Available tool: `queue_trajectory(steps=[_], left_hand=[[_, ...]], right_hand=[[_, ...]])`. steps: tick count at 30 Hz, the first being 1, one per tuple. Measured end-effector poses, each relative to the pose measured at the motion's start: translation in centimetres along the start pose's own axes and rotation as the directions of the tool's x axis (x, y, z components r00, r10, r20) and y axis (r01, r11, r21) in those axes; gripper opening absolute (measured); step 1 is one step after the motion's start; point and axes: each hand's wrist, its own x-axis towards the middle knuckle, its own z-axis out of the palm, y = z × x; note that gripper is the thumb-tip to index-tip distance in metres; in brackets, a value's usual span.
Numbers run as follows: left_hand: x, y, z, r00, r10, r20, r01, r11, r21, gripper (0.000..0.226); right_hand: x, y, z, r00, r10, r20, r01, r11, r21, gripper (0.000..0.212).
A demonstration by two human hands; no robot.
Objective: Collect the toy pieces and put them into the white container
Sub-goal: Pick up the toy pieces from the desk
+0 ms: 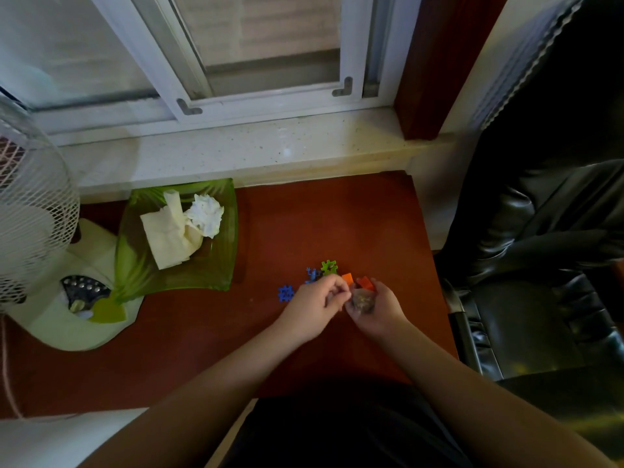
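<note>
My right hand (378, 310) grips a small pale container (363, 301), its mouth turned towards my left hand. The fingers of my left hand (312, 307) are curled and pinched together right at that mouth, and what they pinch is too small to make out. Loose toy pieces lie on the red-brown table (209, 339) just beyond my hands. One blue piece (286, 293) lies to the left, and another blue piece (312, 274) lies next to a green piece (329, 267). An orange piece (347, 278) and a red-orange piece (366, 282) lie by my right fingertips.
A green glass dish (135, 265) with crumpled tissues sits at the table's back left. A white fan (37, 211) stands on its base at the far left. A stone windowsill (253, 150) runs behind the table, and a black leather chair (540, 298) stands against its right edge.
</note>
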Motion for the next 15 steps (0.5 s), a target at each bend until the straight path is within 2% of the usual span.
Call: queue_trajectory(steps=[3, 7, 15], left_hand=[[0.0, 1.4, 0.4, 0.993, 0.114, -0.042, -0.107, 0.985, 0.136, 0.010], [0.4, 2.2, 0.7, 0.988, 0.151, -0.021, -0.139, 0.947, 0.289, 0.018], [0.8, 2.8, 0.8, 0.982, 0.175, 0.069, -0.188, 0.910, 0.369, 0.021]], right_hand=[[-0.5, 0.1, 0.7, 1.000, 0.010, 0.009, -0.010, 0.999, -0.032, 0.034], [-0.6, 0.1, 1.1, 0.997, 0.033, 0.069, -0.030, 0.999, -0.044, 0.027], [-1.1, 0.6, 0.7, 0.995, 0.036, 0.093, -0.031, 0.998, -0.046, 0.034]])
